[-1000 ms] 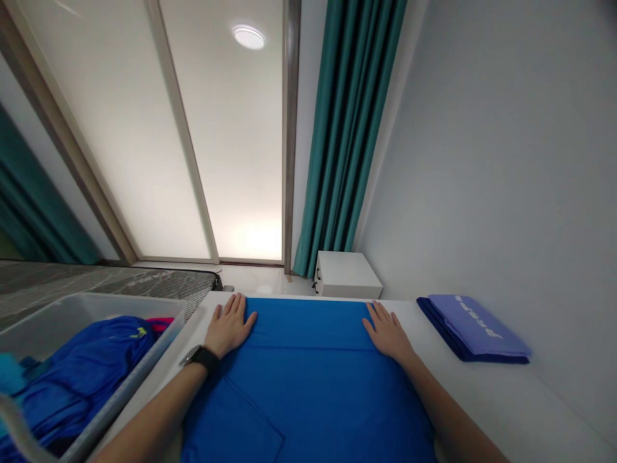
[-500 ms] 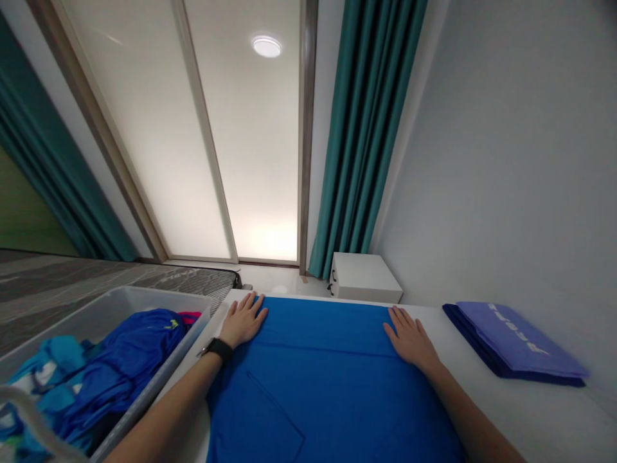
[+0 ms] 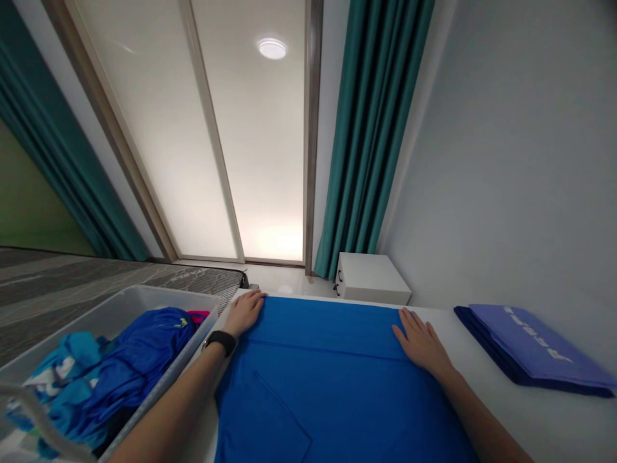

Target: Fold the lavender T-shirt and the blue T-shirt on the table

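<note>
A blue cloth (image 3: 328,386) lies spread over the white table (image 3: 482,386), with a crease running across it near its far edge. My left hand (image 3: 243,313), a dark watch on its wrist, rests at the cloth's far left corner; its fingers point right and lie close together. At the far right corner my right hand (image 3: 421,341) lies flat on the cloth with its fingers spread. Further right sits a folded stack, a purple cloth (image 3: 535,341) with white lettering on top of a dark blue one.
Left of the table stands a clear plastic bin (image 3: 159,296) with blue clothes (image 3: 139,354) and a bit of red inside. A white cabinet (image 3: 371,273) is beyond the table, before a green curtain (image 3: 371,141). A grey wall rises at the right.
My left hand's fingers have drawn together and turned to the right at the corner. The whole view has shifted slightly; my right hand remains flat on the cloth.
</note>
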A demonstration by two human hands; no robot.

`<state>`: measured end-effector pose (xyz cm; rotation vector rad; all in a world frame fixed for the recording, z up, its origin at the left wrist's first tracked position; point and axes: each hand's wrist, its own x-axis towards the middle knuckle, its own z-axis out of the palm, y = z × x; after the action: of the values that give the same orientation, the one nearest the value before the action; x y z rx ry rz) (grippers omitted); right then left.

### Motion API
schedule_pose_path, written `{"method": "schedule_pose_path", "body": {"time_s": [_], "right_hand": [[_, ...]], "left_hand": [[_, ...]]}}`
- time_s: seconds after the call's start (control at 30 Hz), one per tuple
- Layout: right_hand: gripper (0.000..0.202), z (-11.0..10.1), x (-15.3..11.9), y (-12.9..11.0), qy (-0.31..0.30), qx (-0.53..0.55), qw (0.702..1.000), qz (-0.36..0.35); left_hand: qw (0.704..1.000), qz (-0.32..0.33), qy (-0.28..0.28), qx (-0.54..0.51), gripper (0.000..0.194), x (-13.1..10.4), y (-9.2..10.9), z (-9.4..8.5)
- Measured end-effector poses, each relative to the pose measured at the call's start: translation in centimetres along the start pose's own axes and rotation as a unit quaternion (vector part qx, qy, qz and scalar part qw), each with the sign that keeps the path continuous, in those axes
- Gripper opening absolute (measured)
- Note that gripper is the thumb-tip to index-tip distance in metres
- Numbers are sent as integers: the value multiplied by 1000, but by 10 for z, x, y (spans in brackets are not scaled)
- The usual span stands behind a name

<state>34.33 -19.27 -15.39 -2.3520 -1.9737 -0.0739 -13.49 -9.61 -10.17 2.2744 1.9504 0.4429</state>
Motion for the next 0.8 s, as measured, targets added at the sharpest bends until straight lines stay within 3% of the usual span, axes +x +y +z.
{"method": "schedule_pose_path", "body": {"time_s": [0.27, 0.5, 0.8], "right_hand": [[67, 0, 0, 0, -4, -3, 1000, 6], [66, 2, 0, 2, 12, 30, 999, 8], [53, -5, 33, 39, 64, 130, 989, -32]], "left_hand": [[999, 13, 27, -24, 31, 14, -4, -1], [997, 66, 43, -25, 23, 15, -2, -1], [992, 56, 27, -112, 42, 20, -11, 5]]}}
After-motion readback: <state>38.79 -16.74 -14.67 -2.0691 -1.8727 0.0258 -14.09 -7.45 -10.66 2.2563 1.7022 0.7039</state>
